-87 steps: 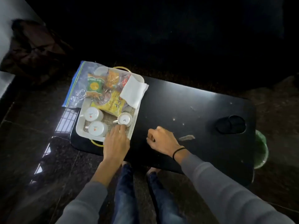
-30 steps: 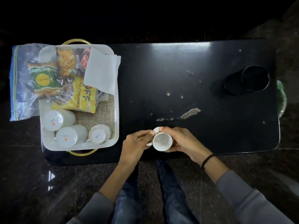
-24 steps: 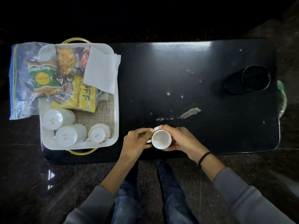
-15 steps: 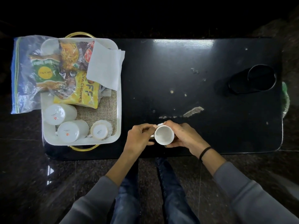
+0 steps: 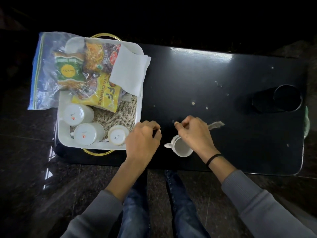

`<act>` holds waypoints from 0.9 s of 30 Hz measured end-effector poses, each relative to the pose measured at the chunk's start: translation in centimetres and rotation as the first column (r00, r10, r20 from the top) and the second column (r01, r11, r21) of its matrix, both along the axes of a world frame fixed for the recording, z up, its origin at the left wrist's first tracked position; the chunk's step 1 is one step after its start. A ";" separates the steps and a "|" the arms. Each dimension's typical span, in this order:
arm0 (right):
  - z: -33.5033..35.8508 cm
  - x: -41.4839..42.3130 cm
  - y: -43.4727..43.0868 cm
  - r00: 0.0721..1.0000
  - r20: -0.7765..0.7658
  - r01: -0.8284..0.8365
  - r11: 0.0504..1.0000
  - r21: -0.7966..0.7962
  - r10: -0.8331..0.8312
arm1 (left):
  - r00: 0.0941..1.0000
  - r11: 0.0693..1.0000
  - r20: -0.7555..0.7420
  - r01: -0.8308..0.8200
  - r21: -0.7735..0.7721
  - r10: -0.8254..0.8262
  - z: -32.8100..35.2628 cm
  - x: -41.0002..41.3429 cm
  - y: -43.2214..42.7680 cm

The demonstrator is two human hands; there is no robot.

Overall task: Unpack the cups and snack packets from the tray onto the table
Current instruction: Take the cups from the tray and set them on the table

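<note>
A white cup [image 5: 182, 147] stands upright on the black table [image 5: 223, 74] near its front edge, handle pointing left. My right hand [image 5: 193, 134] hovers over the cup's far right side with its fingers curled, not gripping it. My left hand [image 5: 142, 140] is curled and holds nothing, between the cup and the white tray [image 5: 141, 107]. Three more white cups lie bottom-up in the tray's near end: two tall ones [image 5: 78, 114] [image 5: 88, 133] and a small one [image 5: 118, 137]. Green [image 5: 67, 71], dark [image 5: 101, 59] and yellow [image 5: 103, 97] snack packets fill its far end.
A white napkin [image 5: 128, 73] lies over the tray's far right corner. A clear zip bag [image 5: 42, 74] hangs off the tray's left side. A round black recess [image 5: 286, 98] is at the table's right end. My knees are below the front edge.
The cup that both hands held upright over the table's front edge now stands on the table. Both hands have let go; the left hand has drawn away to the left.
</note>
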State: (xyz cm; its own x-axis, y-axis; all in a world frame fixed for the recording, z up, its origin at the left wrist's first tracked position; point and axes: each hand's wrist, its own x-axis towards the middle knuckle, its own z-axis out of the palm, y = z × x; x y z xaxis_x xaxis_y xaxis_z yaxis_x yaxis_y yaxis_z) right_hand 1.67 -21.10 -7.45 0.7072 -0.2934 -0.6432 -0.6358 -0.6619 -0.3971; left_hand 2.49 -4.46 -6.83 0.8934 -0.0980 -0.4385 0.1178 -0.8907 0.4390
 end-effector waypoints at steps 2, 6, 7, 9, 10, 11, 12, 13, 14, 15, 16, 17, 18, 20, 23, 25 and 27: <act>0.2 0.7 1.2 0.999 0.040 -0.030 0.997 0.066 0.027 | 0.996 0.999 0.078 0.045 0.003 -0.045 0.2 0.4 1.6; 0.3 1.9 4.2 0.990 0.078 -0.126 0.975 0.184 0.113 | 0.985 0.981 0.075 0.143 0.133 -0.154 -0.1 0.7 5.1; 0.2 2.0 4.9 0.986 0.085 -0.156 0.966 0.207 0.141 | 0.990 0.983 0.050 0.127 0.136 -0.134 -0.2 0.6 5.8; -0.1 2.3 6.1 0.978 0.090 -0.207 0.942 0.266 0.189 | 0.998 0.992 -0.001 0.066 0.110 -0.066 -0.5 0.5 7.1; -0.3 2.4 6.7 0.974 0.088 -0.225 0.927 0.300 0.208 | 0.999 0.994 -0.022 0.046 0.098 -0.044 -0.7 0.4 7.6; -0.5 2.5 7.3 0.971 0.083 -0.237 0.914 0.328 0.222 | 0.998 0.995 -0.040 0.043 0.090 -0.039 -0.9 0.4 8.1; -0.6 2.5 7.8 0.970 0.076 -0.243 0.905 0.350 0.231 | 0.997 0.995 -0.059 0.056 0.083 -0.051 -1.1 0.4 8.5; -0.8 2.5 8.2 0.970 0.071 -0.242 0.899 0.365 0.232 | 0.994 0.994 -0.080 0.078 0.073 -0.072 -1.3 0.4 8.9; -0.8 2.4 8.5 0.972 0.067 -0.234 0.897 0.375 0.226 | 0.990 0.993 -0.100 0.104 0.056 -0.098 -1.5 0.5 9.2; -0.9 2.4 8.8 0.975 0.063 -0.221 0.897 0.382 0.214 | 0.987 0.992 -0.111 0.123 0.033 -0.118 -1.6 0.6 9.5; -1.0 2.4 8.9 0.978 0.059 -0.205 0.898 0.389 0.198 | 0.985 0.991 -0.113 0.131 0.007 -0.129 -1.7 0.8 9.7; -1.0 2.5 9.0 0.982 0.054 -0.188 0.898 0.397 0.181 | 0.986 0.991 -0.105 0.132 -0.016 -0.133 -1.7 1.0 9.8; -1.1 2.6 9.0 0.985 0.049 -0.169 0.897 0.409 0.163 | 0.987 0.991 -0.092 0.130 -0.032 -0.132 -1.7 1.2 9.8; -1.0 2.7 8.7 0.993 0.040 -0.121 0.890 0.440 0.115 | 0.991 0.992 -0.057 0.116 -0.057 -0.120 -1.5 1.4 9.4; -0.7 2.9 7.9 0.998 0.057 -0.043 0.873 0.486 0.018 | 0.996 0.986 0.040 0.088 -0.138 -0.083 -0.8 1.9 8.7; -0.4 3.2 7.0 0.995 0.075 0.018 0.840 0.542 -0.070 | 0.996 0.973 0.084 0.061 -0.223 -0.043 0.1 2.4 8.1; 0.0 3.5 5.9 0.988 0.055 0.083 0.784 0.615 -0.148 | 0.997 0.952 0.071 -0.002 -0.307 0.025 1.1 2.9 7.4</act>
State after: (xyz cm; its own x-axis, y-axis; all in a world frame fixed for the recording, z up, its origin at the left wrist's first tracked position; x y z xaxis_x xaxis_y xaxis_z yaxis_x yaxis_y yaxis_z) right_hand 5.15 -15.22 -7.49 0.7601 0.0530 -0.6476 -0.6297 -0.1860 -0.7543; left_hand 5.35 2.93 -5.77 0.9242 -0.2048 -0.3223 0.0862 -0.7103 0.6986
